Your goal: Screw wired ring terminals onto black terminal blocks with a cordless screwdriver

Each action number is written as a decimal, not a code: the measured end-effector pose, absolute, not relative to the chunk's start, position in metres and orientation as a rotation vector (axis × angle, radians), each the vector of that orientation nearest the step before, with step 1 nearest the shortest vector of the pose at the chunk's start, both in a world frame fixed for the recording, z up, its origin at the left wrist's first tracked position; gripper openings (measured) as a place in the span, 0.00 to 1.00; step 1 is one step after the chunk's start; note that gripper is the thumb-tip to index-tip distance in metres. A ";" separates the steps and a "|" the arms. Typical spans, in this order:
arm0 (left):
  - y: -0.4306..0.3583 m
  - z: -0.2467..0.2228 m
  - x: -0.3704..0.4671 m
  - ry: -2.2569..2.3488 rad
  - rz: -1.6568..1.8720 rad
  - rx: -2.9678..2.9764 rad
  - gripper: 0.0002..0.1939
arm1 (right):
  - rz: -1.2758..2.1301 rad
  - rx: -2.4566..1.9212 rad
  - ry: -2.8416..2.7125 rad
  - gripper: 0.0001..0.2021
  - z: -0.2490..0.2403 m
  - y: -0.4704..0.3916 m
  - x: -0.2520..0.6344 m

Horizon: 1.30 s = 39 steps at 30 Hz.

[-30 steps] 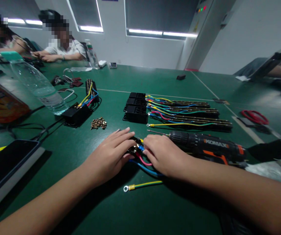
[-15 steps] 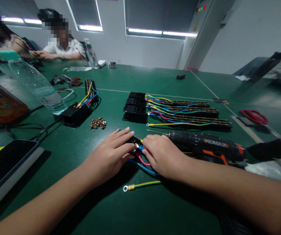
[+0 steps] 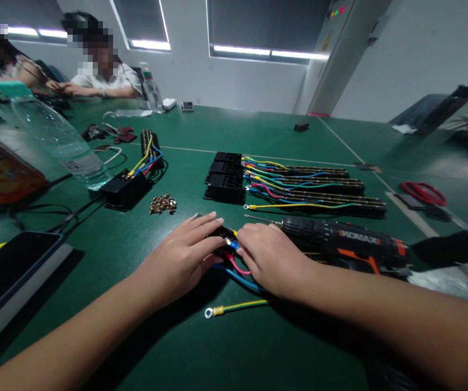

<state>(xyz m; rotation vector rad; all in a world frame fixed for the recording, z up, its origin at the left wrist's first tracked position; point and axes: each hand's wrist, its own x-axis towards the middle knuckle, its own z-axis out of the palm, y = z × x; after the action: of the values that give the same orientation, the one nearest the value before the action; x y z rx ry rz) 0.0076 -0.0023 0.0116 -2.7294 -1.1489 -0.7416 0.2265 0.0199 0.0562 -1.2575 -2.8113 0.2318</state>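
My left hand (image 3: 176, 258) is curled over a small black plastic box (image 3: 224, 232), thumb low and fingers across its top, hiding most of it. At its right end, my right hand (image 3: 272, 258) has its fingers closed at the blue-sleeved wire terminal (image 3: 233, 245); the fingertips are partly hidden. A red wire (image 3: 239, 267) and a blue wire (image 3: 242, 279) run under the right hand. Nearer me, a yellow-green wire (image 3: 242, 306) ends in a ring terminal (image 3: 208, 313) lying on the table.
Beyond my left hand is a heap of brass-coloured screws (image 3: 163, 203). A cordless drill (image 3: 339, 239) lies right of my right hand. Several wired black boxes (image 3: 225, 187) stand behind; another box (image 3: 125, 190) sits left by a water bottle (image 3: 68, 144). A phone (image 3: 9, 277) lies at left.
Both hands keep practically the same grip and place on the black box and the blue wire terminal. The view has shifted very slightly.
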 end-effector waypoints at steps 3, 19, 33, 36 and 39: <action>-0.002 0.012 0.008 -1.147 -0.737 -2.730 0.13 | 0.241 -1.265 -2.809 0.09 0.055 0.019 0.227; -0.002 0.014 0.010 -1.146 -0.736 -2.724 0.13 | 0.172 -1.246 -2.849 0.09 0.055 0.020 0.225; -0.002 0.014 0.009 -1.130 -0.726 -2.724 0.12 | 0.143 -1.210 -2.864 0.11 0.058 0.022 0.225; -0.001 0.014 0.009 -1.133 -0.723 -2.737 0.13 | 0.136 -1.201 -2.854 0.10 0.057 0.021 0.226; 0.000 0.013 0.008 -1.141 -0.720 -2.749 0.13 | 0.148 -1.205 -2.851 0.11 0.057 0.021 0.227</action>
<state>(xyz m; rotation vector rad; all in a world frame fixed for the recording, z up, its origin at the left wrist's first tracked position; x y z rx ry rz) 0.0083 -0.0003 0.0133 -2.7495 -1.1405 -0.7202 0.2265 0.0211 0.0566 -1.2054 -2.8510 0.1484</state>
